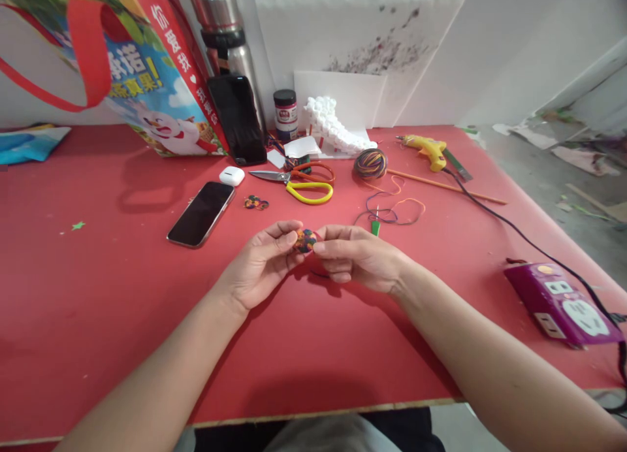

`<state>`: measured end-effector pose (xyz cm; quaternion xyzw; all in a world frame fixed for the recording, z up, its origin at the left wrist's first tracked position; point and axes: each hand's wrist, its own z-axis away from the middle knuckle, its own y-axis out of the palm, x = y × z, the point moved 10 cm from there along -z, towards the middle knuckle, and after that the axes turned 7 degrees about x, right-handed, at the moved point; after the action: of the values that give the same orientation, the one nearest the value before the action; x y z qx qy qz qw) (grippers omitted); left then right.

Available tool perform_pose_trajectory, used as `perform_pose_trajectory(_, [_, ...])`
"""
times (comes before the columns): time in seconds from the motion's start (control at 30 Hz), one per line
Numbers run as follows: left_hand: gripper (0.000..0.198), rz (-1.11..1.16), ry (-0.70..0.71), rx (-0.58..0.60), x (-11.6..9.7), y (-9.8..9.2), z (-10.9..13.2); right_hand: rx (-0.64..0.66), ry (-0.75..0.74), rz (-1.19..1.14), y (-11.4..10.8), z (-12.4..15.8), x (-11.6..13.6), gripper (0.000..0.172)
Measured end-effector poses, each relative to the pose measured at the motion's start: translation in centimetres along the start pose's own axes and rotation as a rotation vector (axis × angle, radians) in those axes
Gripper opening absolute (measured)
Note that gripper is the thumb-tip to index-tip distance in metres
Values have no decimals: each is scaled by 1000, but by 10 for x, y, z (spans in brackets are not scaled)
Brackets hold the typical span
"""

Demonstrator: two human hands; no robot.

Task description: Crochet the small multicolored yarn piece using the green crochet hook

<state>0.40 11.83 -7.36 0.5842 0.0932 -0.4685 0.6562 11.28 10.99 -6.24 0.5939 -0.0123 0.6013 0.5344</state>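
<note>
Between my two hands, over the red table, is a small multicoloured crocheted piece (305, 241) in dark, orange and yellow yarn. My left hand (267, 259) pinches its left side with thumb and fingers. From the right, my right hand (360, 256) grips the other edge, its lower fingers curled in. A dark strand of yarn (319, 274) shows below the piece. Another small crocheted piece (255, 203) lies beyond my left hand. A crochet hook with a green handle (375, 227) and a ball of variegated yarn (371, 164) with loose loops lie past my right hand.
Scissors (308, 183), a phone (201, 213) and a white earbud case (232, 176) lie on the red table (122, 321). A second phone (238, 120) leans on a steel flask (240, 53) beside a gift bag (166, 99). Rightward are a yellow glue gun (426, 150), its cord and a purple power strip (561, 302).
</note>
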Motion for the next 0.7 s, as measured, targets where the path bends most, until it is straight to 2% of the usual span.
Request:
perform_pose_trajectory(0.17, [22, -43, -47, 6, 2, 3, 2, -61, -58, 20, -12, -2, 2, 38])
perform_pose_trajectory(0.27, [31, -84, -83, 3, 5, 4, 3, -33, -42, 57, -11, -1, 4, 35])
perform_pose_trajectory(0.43, [31, -177, -102, 85, 8, 14, 4, -28, -51, 86, -8, 4, 13, 33])
perform_pose_trajectory(0.57, [33, -238, -69, 93, 2, 18, 4, -85, -75, 64, -13, 7, 19, 33])
perform_pose_trajectory(0.7, [34, -342, 24, 35, -14, 13, 5, -225, -175, 138, -29, 12, 32, 31])
